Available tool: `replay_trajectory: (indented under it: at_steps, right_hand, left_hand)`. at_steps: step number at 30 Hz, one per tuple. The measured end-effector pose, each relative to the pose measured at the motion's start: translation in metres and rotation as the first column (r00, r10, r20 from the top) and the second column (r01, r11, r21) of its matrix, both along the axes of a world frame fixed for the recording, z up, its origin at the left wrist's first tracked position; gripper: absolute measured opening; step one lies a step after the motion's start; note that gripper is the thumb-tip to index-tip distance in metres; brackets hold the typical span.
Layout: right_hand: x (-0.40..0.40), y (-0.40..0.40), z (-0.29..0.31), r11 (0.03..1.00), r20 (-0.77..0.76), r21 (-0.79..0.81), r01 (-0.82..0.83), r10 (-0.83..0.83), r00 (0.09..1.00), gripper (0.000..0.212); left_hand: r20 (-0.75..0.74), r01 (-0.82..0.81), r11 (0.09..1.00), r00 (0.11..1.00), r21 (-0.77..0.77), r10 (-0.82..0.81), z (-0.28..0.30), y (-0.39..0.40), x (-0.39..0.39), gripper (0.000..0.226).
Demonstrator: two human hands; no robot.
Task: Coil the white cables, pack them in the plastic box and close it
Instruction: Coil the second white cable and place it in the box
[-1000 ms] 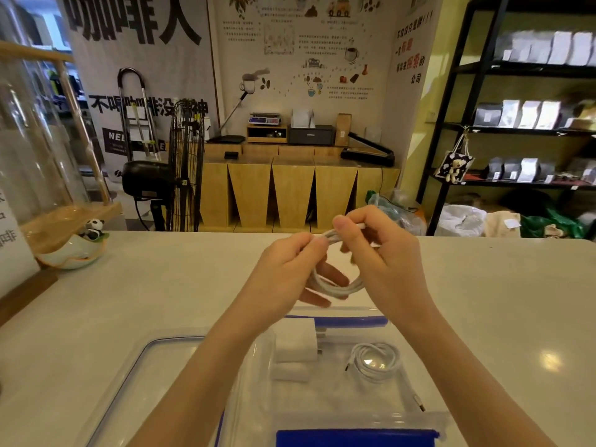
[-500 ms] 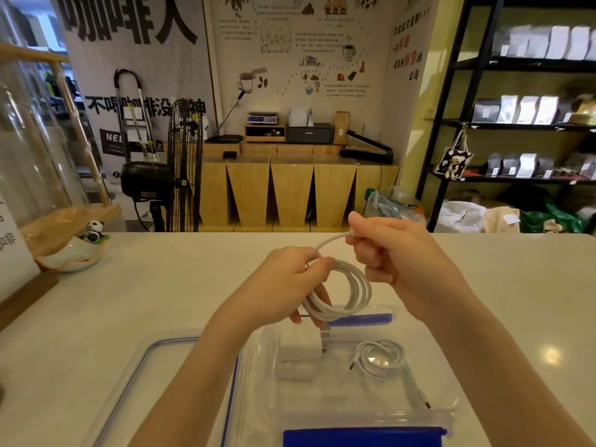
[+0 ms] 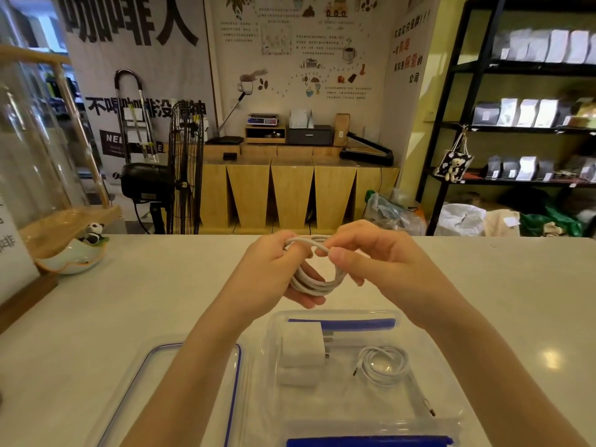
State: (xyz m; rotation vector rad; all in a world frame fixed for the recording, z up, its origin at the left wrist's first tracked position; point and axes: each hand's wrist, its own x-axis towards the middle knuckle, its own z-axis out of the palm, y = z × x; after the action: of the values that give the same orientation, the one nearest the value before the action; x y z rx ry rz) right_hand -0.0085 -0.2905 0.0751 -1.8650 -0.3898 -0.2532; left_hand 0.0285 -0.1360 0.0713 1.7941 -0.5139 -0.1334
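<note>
A white cable (image 3: 317, 282) wound into a small coil hangs in the air between both hands, above the far end of the box. My left hand (image 3: 271, 269) grips the coil's left side, fingers through the loop. My right hand (image 3: 364, 256) pinches the coil's top right strand. Below them the clear plastic box (image 3: 429, 398) with blue clips lies open on the counter. Inside it rest a white charger block (image 3: 303, 345) and a second coiled white cable (image 3: 383, 366). The clear lid (image 3: 154, 375) with a blue seal lies left of the box, partly under my left forearm.
The pale counter (image 3: 516, 301) stretches to both sides. A small bowl with a panda figure (image 3: 75, 253) sits at the far left beside a glass case. Beyond the counter stand a fan, wooden cabinets and black shelves.
The right hand has come back down and left from its raised pull, laying the last strand onto the coil. The coil is now tighter and held level between both hands.
</note>
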Motion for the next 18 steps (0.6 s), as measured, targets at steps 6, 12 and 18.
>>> replay_trajectory:
  at_steps: [6, 12, 18]
  right_hand:
    - [0.004, 0.008, -0.009, 0.985, 0.025, 0.108, 0.135, -0.138, 0.99, 0.017]
    - [0.005, 0.014, -0.012, 0.966, 0.004, 0.168, 0.195, -0.198, 0.98, 0.015]
    - [0.006, 0.02, -0.023, 0.924, 0.194, 0.262, 0.28, -0.335, 0.922, 0.015]
  left_hand:
    - [0.012, -0.018, 0.996, 1.0, -0.09, 0.02, -0.003, -0.007, -0.003, 0.023]
    - [0.066, -0.069, 0.984, 0.995, -0.167, 0.081, -0.006, -0.01, -0.004, 0.021]
    - [0.132, -0.024, 0.989, 0.99, -0.144, 0.043, -0.005, -0.016, -0.008, 0.018]
